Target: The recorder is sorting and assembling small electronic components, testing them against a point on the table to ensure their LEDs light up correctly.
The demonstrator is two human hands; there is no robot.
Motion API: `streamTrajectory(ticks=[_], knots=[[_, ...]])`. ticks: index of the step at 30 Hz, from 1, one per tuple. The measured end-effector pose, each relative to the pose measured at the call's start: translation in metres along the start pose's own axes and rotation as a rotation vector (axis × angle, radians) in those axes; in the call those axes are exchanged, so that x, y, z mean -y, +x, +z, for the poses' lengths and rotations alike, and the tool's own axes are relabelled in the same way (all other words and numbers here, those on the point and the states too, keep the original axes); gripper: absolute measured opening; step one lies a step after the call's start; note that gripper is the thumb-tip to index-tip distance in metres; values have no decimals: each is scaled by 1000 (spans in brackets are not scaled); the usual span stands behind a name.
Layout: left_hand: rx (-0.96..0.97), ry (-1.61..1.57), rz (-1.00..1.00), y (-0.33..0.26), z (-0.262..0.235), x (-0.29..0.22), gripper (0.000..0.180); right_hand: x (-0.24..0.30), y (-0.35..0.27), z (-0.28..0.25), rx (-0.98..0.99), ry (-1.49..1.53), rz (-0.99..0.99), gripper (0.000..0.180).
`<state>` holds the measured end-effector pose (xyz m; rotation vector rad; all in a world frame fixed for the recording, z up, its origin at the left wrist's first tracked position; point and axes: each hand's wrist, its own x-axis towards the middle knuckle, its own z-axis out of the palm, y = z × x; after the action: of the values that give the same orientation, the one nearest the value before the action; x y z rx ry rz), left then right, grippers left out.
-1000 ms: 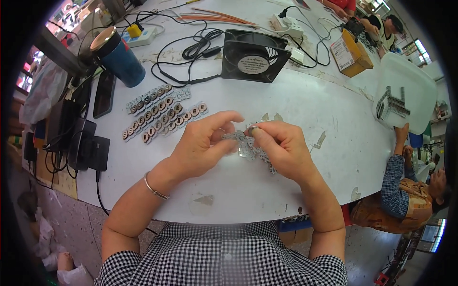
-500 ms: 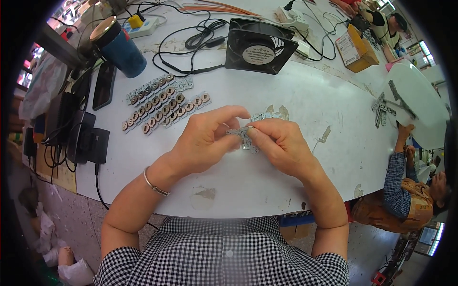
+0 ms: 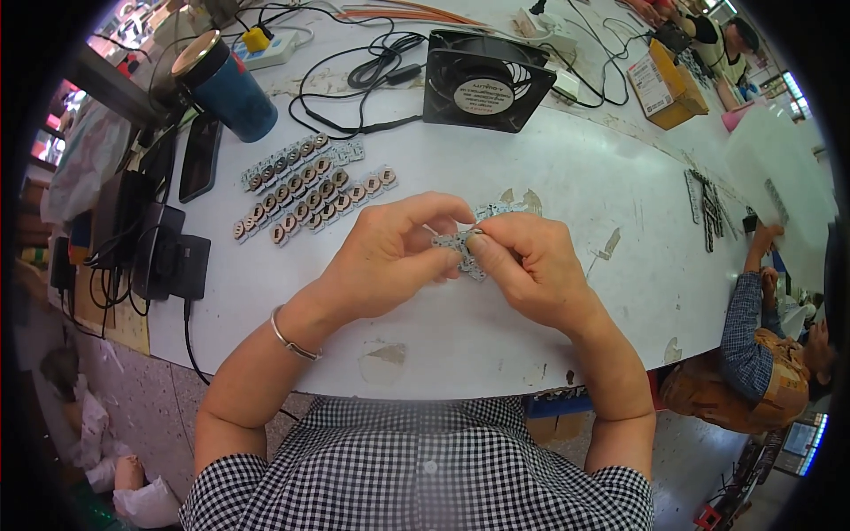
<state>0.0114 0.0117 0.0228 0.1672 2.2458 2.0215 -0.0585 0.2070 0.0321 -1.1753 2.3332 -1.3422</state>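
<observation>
Between my hands, a little above the white table, is a strip of small grey circuit boards (image 3: 454, 241). My right hand (image 3: 536, 265) pinches it between thumb and forefinger. On its other side my left hand (image 3: 381, 257) has its thumb against the strip and the other fingers curled behind, while the forefinger arches above it. Just beyond my fingertips lie more grey boards (image 3: 492, 211), partly hidden. To the left, several rows of small boards with round, coin-like metal parts (image 3: 305, 195) rest on the table.
A black fan (image 3: 482, 84) stands at the back, its cable beside it. A blue tumbler (image 3: 232, 93), a phone (image 3: 201, 157) and black boxy devices (image 3: 168, 261) line the left. A yellow carton (image 3: 666, 84), dark strips (image 3: 706, 208) and a co-worker's hand (image 3: 765, 237) are on the right.
The view has shifted slightly. My left thumb has come closer to my right fingertips along the boards. At the far right, the co-worker's white tub has tilted and the dark strips have moved.
</observation>
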Motion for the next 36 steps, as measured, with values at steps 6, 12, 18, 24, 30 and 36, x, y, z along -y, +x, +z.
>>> streamTrajectory(ticks=[6, 12, 18, 24, 30, 36], knots=[[-6, 120, -127, 0, -5, -5, 13, -2, 1, -6, 116, 18, 107, 15], [12, 93, -76, 0, -3, -3, 12, 2, 0, -4, 50, 119, 125, 18], [142, -88, -113, -1, -9, -3, 13, 5, 1, -11, 133, 317, 214, 20], [147, -282, 34, -1, -9, 0, 12, 5, 0, -17, 177, 536, 366, 22], [-92, -18, 193, 7, -10, 14, 22, -5, -1, -7, 83, 221, 289, 20], [-200, 613, 567, 7, -2, 13, 30, -7, -1, -5, 57, 94, 203, 16]])
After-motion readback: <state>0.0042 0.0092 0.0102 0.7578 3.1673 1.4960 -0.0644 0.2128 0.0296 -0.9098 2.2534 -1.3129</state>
